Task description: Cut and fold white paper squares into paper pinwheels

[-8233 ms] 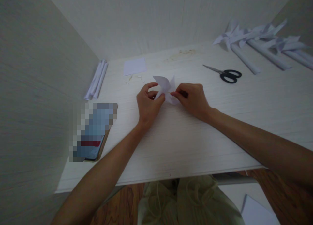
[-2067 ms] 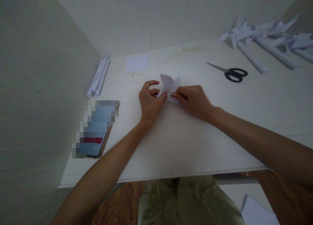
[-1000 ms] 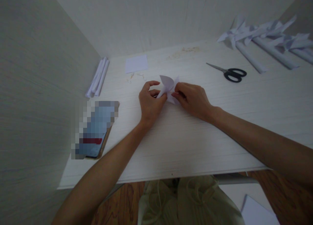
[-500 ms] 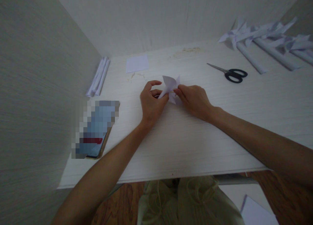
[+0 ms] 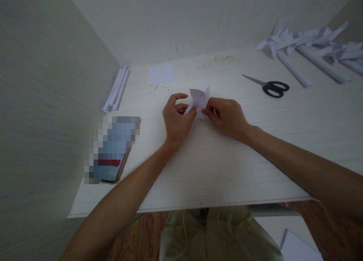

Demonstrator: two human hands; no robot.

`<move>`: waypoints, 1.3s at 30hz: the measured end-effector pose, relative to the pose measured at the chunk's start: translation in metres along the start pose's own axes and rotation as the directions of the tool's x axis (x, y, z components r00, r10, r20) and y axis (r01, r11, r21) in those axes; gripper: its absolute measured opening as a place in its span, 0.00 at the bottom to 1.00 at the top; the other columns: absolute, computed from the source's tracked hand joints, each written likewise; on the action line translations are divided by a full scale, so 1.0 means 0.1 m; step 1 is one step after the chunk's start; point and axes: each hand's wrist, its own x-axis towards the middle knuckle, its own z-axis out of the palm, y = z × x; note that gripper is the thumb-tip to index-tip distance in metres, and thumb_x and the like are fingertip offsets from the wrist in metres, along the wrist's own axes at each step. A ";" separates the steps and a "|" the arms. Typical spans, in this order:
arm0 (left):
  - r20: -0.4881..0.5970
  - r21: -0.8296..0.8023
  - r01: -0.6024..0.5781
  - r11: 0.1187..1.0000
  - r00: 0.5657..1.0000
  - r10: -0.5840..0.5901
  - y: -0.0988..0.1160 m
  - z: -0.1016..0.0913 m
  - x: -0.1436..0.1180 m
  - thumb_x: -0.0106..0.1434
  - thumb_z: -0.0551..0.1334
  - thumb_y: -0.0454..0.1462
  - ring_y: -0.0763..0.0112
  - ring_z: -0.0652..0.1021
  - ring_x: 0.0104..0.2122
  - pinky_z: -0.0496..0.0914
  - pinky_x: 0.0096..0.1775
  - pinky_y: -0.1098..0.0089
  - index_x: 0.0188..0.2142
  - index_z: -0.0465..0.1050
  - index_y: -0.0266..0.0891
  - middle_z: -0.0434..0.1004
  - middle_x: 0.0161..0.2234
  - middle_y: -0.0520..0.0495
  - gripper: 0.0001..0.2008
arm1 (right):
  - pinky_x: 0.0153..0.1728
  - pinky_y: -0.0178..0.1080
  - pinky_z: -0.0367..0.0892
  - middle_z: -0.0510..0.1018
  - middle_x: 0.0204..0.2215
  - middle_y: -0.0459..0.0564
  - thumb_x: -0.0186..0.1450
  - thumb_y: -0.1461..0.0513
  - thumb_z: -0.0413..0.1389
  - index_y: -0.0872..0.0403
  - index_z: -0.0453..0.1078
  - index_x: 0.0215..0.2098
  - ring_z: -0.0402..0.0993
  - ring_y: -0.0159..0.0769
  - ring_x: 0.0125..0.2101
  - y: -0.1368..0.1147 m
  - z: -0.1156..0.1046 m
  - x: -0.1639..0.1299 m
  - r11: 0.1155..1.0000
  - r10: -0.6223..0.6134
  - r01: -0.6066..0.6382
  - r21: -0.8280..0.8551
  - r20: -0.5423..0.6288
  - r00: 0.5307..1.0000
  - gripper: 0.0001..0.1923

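Note:
Above the middle of the desk, my left hand [image 5: 178,119] is closed on a folded white paper pinwheel [image 5: 199,97], with the thumb at its centre and the index finger curled clear of the paper. At the pinwheel's right side my right hand [image 5: 227,115] is pinching a thin pale string [image 5: 200,108] that runs out from the centre. Part of the string is hidden by the fingers, and the pinwheel's lower blades are partly covered.
Black-handled scissors [image 5: 273,87] lie to the right. Several paper pinwheels on rolled sticks [image 5: 323,64] fill the back right. At the left are paper rolls [image 5: 117,89], a phone [image 5: 113,151], a paper square [image 5: 161,74] and loose strings [image 5: 159,88]. More string [image 5: 224,59] lies behind.
My right hand has shifted slightly and its fingers have bent more, with the string now showing between the pinwheel and the fingertips. My left hand keeps its hold; the view has moved a little.

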 end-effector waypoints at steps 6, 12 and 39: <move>-0.004 -0.020 0.001 1.000 1.000 -0.001 0.00 0.01 0.00 0.47 0.60 0.29 0.76 0.74 0.20 0.67 0.22 0.77 0.34 0.62 0.42 0.72 0.20 0.58 0.14 | 0.24 0.34 0.48 0.69 0.20 0.46 0.61 0.57 0.48 0.56 0.65 0.26 0.59 0.29 0.21 0.00 0.01 0.00 0.999 0.037 -0.037 -0.006 -0.036 0.999 0.12; -0.008 -0.069 0.013 0.998 1.000 -0.014 0.00 0.01 0.00 0.46 0.61 0.28 0.77 0.74 0.20 0.66 0.22 0.78 0.34 0.62 0.41 0.71 0.19 0.59 0.15 | 0.23 0.34 0.48 0.68 0.19 0.46 0.60 0.58 0.49 0.56 0.65 0.25 0.59 0.29 0.19 0.00 0.02 0.00 0.999 0.046 -0.047 -0.015 -0.059 0.997 0.12; -0.002 0.004 -0.083 0.997 0.997 0.083 -0.06 0.02 0.00 0.46 0.61 0.28 0.78 0.74 0.20 0.67 0.24 0.78 0.34 0.63 0.41 0.72 0.19 0.59 0.15 | 0.22 0.33 0.49 0.68 0.16 0.45 0.58 0.55 0.53 0.56 0.66 0.20 0.58 0.27 0.18 0.05 0.06 0.01 0.993 0.049 -0.034 0.117 -0.132 0.990 0.14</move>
